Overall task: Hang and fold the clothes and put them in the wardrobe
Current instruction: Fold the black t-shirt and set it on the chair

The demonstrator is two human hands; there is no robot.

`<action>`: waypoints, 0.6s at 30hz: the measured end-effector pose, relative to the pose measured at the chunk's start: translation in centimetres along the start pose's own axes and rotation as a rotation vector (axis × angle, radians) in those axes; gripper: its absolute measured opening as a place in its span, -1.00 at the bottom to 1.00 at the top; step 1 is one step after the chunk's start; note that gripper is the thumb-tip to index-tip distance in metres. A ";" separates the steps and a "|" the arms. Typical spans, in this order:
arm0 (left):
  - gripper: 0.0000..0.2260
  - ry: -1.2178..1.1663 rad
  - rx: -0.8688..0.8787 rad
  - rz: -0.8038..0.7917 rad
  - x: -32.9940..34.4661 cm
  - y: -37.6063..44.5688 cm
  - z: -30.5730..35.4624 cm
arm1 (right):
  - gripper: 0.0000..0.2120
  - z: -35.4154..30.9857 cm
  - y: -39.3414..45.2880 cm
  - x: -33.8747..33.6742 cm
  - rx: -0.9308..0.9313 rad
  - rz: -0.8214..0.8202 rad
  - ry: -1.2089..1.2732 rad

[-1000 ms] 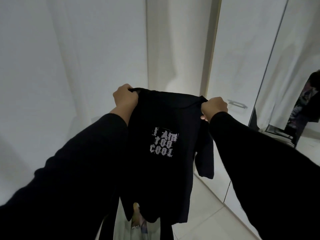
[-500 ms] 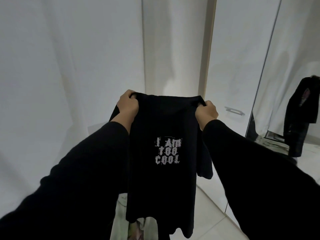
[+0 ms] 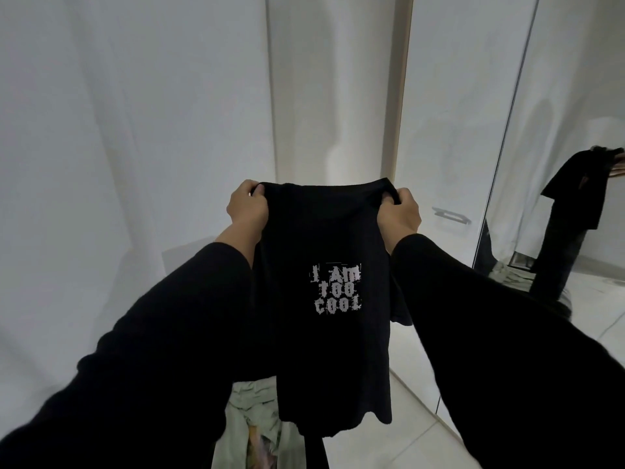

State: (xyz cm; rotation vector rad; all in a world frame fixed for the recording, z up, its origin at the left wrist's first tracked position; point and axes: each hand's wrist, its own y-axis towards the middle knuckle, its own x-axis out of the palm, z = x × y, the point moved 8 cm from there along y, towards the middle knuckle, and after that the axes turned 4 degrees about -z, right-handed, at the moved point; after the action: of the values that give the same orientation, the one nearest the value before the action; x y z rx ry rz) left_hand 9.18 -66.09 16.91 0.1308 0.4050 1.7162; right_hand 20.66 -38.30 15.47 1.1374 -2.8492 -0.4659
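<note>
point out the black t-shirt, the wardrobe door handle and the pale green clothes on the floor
black t-shirt [image 3: 324,231]: head view, plain fabric above the white print
wardrobe door handle [image 3: 451,215]: head view, middle of the metal bar
pale green clothes [image 3: 252,406]: head view, crumpled fabric below the shirt

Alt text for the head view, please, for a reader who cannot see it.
Two hands, left hand and right hand, hold up a black cotton T-shirt printed "I AM TOO COOL" by its top edge, facing white wardrobe doors; pale crumpled clothes lie below.

White curtain [image 3: 135,164] — tiled floor [image 3: 399,445] — mirror [image 3: 575,130].
</note>
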 end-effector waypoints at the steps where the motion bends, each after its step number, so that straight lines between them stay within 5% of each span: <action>1: -0.85 -0.027 -0.022 -0.006 0.1 0.1 -0.1 | -0.90 0.0 0.0 0.1 -0.005 -0.002 0.003; 6: -0.75 -0.436 -0.152 -0.133 1.6 -0.2 -0.1 | -0.89 -0.3 0.2 0.6 -0.011 -0.004 0.072; 10: -0.79 -0.807 -0.212 -0.380 3.0 -1.3 1.2 | -0.84 -0.2 0.1 0.6 0.021 0.032 0.174; 14: -0.66 -0.778 -0.237 -0.645 3.8 -3.3 2.5 | -0.85 0.6 0.4 0.6 0.074 0.072 0.316; 18: -0.64 -0.705 -0.247 -0.739 4.1 -3.4 2.6 | -0.77 0.4 0.5 1.2 0.089 0.049 0.422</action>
State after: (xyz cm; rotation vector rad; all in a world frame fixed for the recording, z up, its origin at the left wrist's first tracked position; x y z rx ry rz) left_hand 12.41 -61.15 17.55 0.3438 -0.2673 0.8907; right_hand 19.35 -38.66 15.17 1.0288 -2.5403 -0.0811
